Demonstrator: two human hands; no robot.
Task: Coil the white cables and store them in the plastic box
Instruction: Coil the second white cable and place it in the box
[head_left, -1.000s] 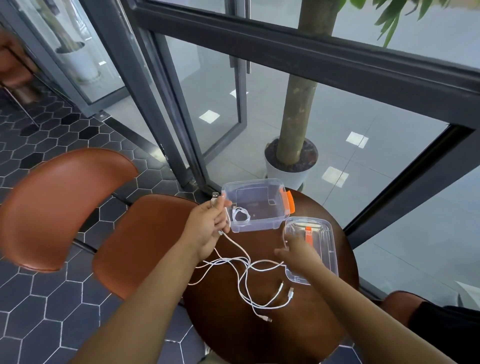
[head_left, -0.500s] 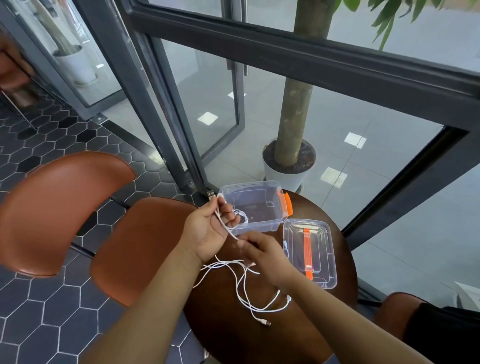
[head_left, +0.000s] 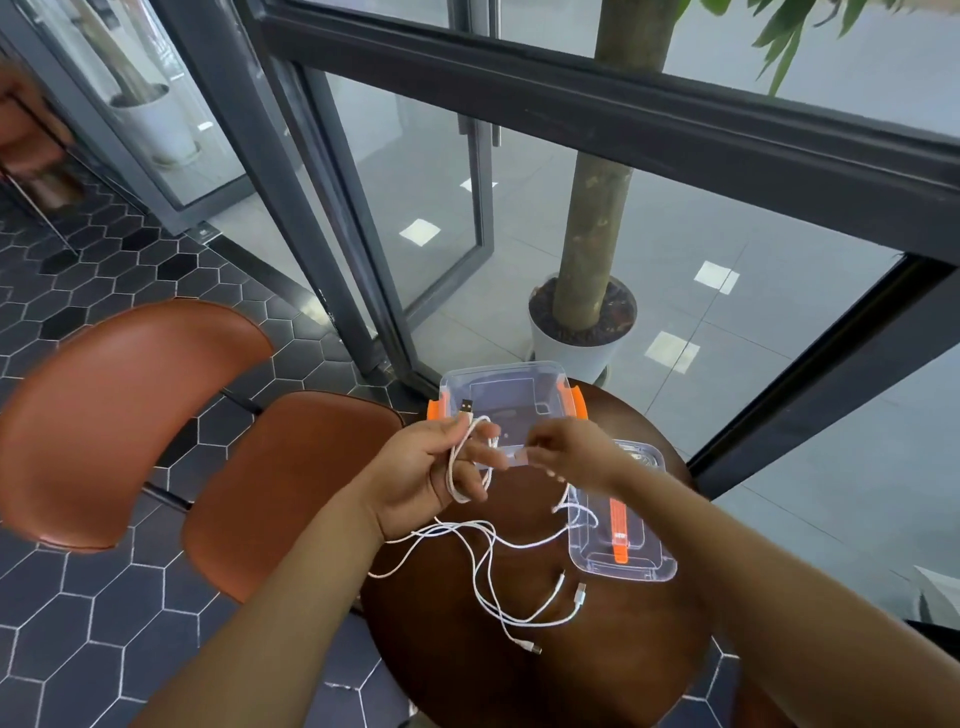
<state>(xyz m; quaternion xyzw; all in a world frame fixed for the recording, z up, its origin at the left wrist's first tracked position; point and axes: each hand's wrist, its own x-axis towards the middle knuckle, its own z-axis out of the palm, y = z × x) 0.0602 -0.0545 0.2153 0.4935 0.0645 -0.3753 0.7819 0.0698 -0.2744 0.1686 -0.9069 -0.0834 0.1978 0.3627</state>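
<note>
My left hand (head_left: 434, 467) holds a white cable (head_left: 460, 457) in a loop, its USB plug sticking up above the fingers. My right hand (head_left: 563, 452), blurred, pinches the same cable just to the right, in front of the clear plastic box (head_left: 506, 371) with orange clips. More white cable (head_left: 498, 582) lies loose on the round dark wooden table (head_left: 571, 675), its plugs near the middle. The box's clear lid (head_left: 623, 561) with an orange handle lies to the right of the loose cable.
Two brown leather chairs (head_left: 119, 415) stand left of the table on dark hexagon tiles. A potted tree (head_left: 582, 332) stands behind glass panes with dark frames beyond the box.
My right hand has come up from the loose cable to level with my left, drawing the cable into a loop around my left fingers. The view has shifted slightly.
</note>
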